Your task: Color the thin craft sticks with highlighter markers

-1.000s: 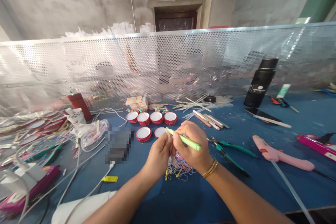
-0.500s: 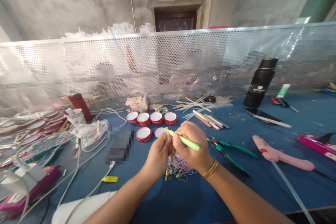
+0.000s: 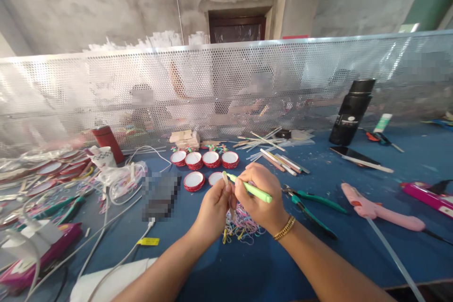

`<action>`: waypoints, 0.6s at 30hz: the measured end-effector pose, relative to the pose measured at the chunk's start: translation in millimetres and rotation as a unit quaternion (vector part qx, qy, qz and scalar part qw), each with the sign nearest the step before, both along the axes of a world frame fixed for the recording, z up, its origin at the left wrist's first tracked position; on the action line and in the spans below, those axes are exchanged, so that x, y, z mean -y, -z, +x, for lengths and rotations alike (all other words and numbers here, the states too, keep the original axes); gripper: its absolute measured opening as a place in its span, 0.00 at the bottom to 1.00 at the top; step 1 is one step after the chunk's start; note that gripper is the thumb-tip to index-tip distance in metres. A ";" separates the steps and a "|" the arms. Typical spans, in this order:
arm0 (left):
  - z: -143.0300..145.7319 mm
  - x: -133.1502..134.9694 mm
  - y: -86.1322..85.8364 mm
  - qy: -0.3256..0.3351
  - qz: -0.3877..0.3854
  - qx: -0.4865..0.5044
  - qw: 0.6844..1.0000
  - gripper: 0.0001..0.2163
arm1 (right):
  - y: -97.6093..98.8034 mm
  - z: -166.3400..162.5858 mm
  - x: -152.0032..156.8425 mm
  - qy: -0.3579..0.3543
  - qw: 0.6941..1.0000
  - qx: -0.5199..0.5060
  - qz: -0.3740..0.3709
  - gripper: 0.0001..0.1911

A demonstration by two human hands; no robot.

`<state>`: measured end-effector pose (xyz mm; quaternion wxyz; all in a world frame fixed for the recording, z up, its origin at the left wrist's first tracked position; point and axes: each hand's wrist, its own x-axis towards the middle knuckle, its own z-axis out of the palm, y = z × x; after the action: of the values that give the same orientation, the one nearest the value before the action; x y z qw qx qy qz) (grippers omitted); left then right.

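Note:
My left hand (image 3: 216, 203) is closed round a flat wooden craft stick (image 3: 225, 178), whose pale upper end sticks up from between thumb and fingers. In my right hand (image 3: 262, 193) is a light green marker (image 3: 255, 190), pinched like a pen. Its tip points left at the stick's top, a small gap apart. Beneath both hands lies a tangle of pink, purple and yellow strings (image 3: 244, 226), partly covered. Just beyond, small red-rimmed round discs with white faces (image 3: 194, 179) stand in stacks; one is partly hidden by my fingers.
Green-handled pliers (image 3: 311, 200) and a pink glue gun (image 3: 375, 207) lie at right. Behind them stand a black bottle (image 3: 350, 118) and a phone (image 3: 354, 155). Several pens (image 3: 283, 163) lie past my right hand. Cables, a power bank (image 3: 163, 196) and a red bottle (image 3: 108, 144) occupy the left. A perforated metal screen (image 3: 198, 85) runs behind.
The marker's tip has drawn back slightly to the right, off the stick's end. My left hand keeps its hold and has hardly moved.

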<state>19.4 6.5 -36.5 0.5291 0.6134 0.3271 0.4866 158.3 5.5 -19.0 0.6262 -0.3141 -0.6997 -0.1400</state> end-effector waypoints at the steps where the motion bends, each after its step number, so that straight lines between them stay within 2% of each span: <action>1: -0.3 -0.1 0.2 -0.002 0.000 -0.002 1.000 0.21 | 0.0 0.1 0.0 0.000 1.000 0.000 0.000 0.08; 18: -0.1 0.8 -1.6 -0.001 -0.002 0.009 1.000 0.20 | -0.7 0.8 0.6 -0.002 1.000 -0.003 0.004 0.07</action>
<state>19.3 5.7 -34.9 0.5328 0.6076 0.3242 0.4917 159.1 4.9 -18.3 0.6298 -0.3102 -0.6980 -0.1410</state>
